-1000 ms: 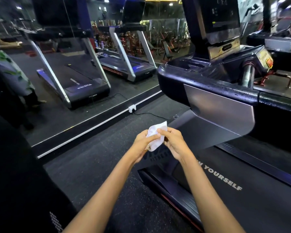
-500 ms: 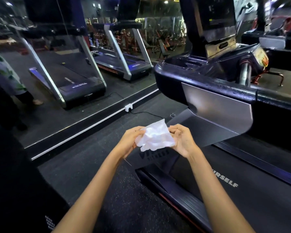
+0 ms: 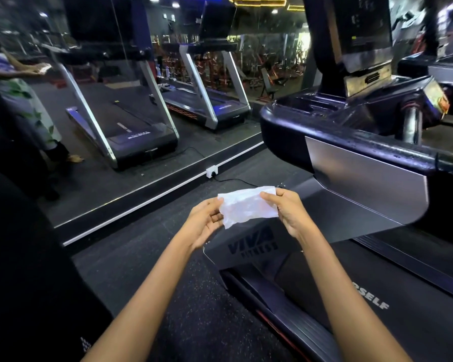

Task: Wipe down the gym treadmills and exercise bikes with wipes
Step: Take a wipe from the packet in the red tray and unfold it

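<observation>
1. Closest to you, centre of the frame: your left hand [image 3: 207,222] and right hand [image 3: 288,211] each pinch an edge of the white wipe [image 3: 247,206], so it's spread open in the air, touching no machine.
2. Just behind it, right half of the frame, sits the treadmill [image 3: 364,184]. I'd say the wiping here hasn't started yet, so basically everything's left.
3. Upper right, the console tray [image 3: 302,105] looks like it's got nothing in it, though it's dark.
4. Far upper left, the mirror [image 3: 131,82] shows treadmills; no bikes I can pick out.
</observation>
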A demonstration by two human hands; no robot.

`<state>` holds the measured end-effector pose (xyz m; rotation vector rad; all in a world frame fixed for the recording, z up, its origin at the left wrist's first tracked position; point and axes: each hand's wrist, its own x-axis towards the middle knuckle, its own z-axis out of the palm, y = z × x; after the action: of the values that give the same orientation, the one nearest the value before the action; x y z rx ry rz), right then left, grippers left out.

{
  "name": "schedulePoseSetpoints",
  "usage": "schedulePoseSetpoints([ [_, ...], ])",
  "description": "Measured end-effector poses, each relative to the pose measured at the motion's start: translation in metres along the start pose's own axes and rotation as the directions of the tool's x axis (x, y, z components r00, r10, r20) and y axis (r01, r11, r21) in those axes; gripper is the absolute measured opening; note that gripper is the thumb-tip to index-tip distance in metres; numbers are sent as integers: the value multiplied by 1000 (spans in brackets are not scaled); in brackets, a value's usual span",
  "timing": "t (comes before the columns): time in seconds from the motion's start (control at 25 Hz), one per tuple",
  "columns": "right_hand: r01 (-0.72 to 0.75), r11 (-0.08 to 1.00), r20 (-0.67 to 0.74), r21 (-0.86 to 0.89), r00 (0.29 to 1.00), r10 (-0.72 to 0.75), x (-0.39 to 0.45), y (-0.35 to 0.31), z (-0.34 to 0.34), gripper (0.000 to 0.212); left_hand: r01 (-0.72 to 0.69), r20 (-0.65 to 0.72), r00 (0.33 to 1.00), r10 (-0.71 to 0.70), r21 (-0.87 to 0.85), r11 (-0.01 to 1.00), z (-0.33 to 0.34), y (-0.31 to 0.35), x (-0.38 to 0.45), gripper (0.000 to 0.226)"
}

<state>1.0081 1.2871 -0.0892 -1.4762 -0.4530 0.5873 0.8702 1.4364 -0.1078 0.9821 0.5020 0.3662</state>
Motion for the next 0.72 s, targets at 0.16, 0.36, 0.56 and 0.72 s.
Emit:
schedulePoseSetpoints([
  [0.16, -18, 1000, -113, -1, 993, 18, 5, 2, 3, 32, -92, -36, 994, 99, 158, 983, -7, 3, 6, 30],
  [0.36, 47, 996, -10, -81, 999, -48, 7, -1, 5, 17, -213, -26, 968, 251, 452, 866, -7, 8, 13, 22],
  [0.56, 121, 941, 10, -317, 992, -124, 11, -3, 7, 34, -302, 46, 926, 374, 684, 664, -9, 15, 21, 31],
  [0.72, 137, 864, -13, -485, 987, -163, 14, 5, 8, 17, -286, 87, 923, 376, 808, 515, -13, 16, 23, 30],
])
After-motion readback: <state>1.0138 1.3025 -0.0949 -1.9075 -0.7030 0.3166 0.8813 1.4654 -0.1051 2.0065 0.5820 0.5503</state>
